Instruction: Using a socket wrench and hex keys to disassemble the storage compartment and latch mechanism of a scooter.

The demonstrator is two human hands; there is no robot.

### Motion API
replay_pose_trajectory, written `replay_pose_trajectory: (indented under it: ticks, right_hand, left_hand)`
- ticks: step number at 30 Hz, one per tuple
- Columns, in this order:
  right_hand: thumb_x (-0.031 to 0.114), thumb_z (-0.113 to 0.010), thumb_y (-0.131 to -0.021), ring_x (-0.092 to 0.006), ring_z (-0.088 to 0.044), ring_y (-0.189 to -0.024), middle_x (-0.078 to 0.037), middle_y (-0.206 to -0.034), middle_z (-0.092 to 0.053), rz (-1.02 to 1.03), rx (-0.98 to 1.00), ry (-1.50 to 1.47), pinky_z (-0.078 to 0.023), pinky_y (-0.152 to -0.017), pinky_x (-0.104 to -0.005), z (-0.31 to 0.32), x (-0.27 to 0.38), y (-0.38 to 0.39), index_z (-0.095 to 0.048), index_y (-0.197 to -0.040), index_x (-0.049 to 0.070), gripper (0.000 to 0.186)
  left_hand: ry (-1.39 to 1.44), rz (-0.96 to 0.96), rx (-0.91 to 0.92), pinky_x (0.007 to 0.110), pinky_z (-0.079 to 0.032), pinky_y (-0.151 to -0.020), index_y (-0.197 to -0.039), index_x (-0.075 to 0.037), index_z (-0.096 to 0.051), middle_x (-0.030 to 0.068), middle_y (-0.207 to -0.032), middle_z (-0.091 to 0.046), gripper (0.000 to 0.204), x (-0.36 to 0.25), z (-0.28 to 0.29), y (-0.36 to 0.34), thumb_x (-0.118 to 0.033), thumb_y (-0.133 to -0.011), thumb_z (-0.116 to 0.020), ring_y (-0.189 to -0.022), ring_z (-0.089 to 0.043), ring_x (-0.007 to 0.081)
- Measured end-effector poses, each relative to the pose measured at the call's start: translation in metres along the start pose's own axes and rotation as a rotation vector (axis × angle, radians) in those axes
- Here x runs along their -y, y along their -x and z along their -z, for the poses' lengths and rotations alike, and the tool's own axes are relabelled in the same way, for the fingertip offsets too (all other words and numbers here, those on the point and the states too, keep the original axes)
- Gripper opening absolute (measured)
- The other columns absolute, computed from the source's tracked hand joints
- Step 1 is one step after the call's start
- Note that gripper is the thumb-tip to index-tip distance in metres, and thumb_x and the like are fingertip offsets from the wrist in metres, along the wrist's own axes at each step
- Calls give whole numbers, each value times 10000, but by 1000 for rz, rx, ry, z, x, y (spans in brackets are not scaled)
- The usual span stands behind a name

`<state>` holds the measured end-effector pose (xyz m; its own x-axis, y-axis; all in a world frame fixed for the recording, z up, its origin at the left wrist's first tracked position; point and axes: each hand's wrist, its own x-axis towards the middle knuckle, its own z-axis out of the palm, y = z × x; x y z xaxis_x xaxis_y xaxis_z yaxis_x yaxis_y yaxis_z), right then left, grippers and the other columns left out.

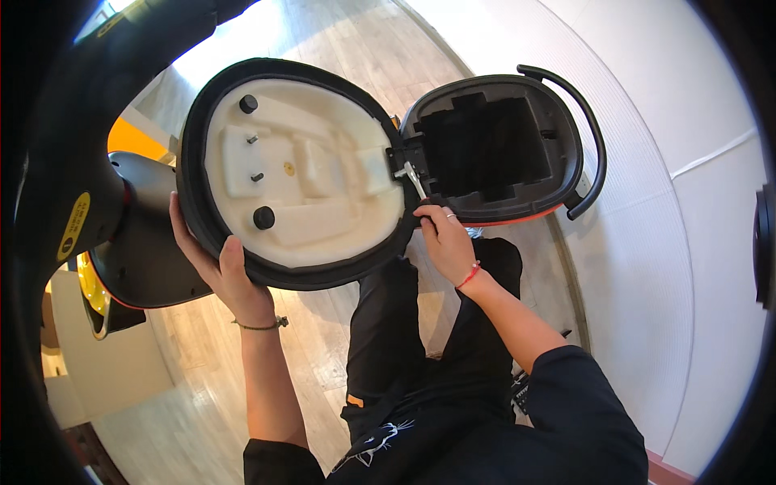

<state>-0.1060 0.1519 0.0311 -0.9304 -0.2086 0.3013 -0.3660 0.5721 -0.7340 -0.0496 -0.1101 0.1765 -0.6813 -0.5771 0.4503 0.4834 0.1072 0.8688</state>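
Observation:
A large rounded seat (303,162) is tipped up with its underside toward me, showing a cream-coloured shell, black rubber feet and two bolts inside a black padded rim. My left hand (230,279) supports the rim at the lower left, thumb over the edge and fingers stretched along its side. A metal ratchet wrench (415,179) has its head at the black hinge (396,158) on the seat's right side. My right hand (444,242) is closed around the wrench's dark handle. Beyond the hinge lies a black open storage compartment (412,133).
A curved black grab bar (596,121) sticks out from the compartment's right end. At the left stands a glossy black vehicle body (145,242), with cardboard (113,364) below. A white ribbed panel (638,186) runs along the right.

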Motion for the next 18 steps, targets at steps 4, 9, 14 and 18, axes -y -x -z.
replay_pose_trajectory:
  ticks: [4,9,14,18]
  right_hand:
    - [150,-493,-986,-224,-645,-681,-118,-835,-602,-384,214,-358,-497,-619,-352,-2,20,2,-565,-1213,105,242]
    - [137,-478,-994,-185,-625,-659,-122,-866,-622,-366,129,-376,-491,-624,-322,-11,11,6,-568,-1225,81,253]
    - [118,-476,-987,-263,-625,-878,-149,-1010,-640,-183,-131,-213,-482,-800,-342,-14,18,0,-580,-1198,48,246]
    - [133,-501,-977,-290,-597,-962,-155,-1063,-634,-203,-91,-283,-453,-855,-351,-14,23,-3,-573,-1205,40,256]
  left_hand:
    - [-49,-36,-16,399,-331,-1117,-1502,-69,-263,137,-1477,-361,815,4,6,0,-258,-785,-602,-1343,-390,282]
    - [-88,-46,0,383,-317,-1118,-1506,-60,-253,148,-1479,-357,805,4,7,-1,-252,-804,-596,-1342,-387,274]
    - [-31,-35,7,382,-255,-1148,-1508,-22,-236,150,-1515,-306,873,4,6,-1,-303,-803,-667,-1374,-340,257]
    - [-61,-40,4,387,-245,-1151,-1507,-17,-236,157,-1519,-299,878,4,8,-1,-315,-802,-666,-1382,-331,261]
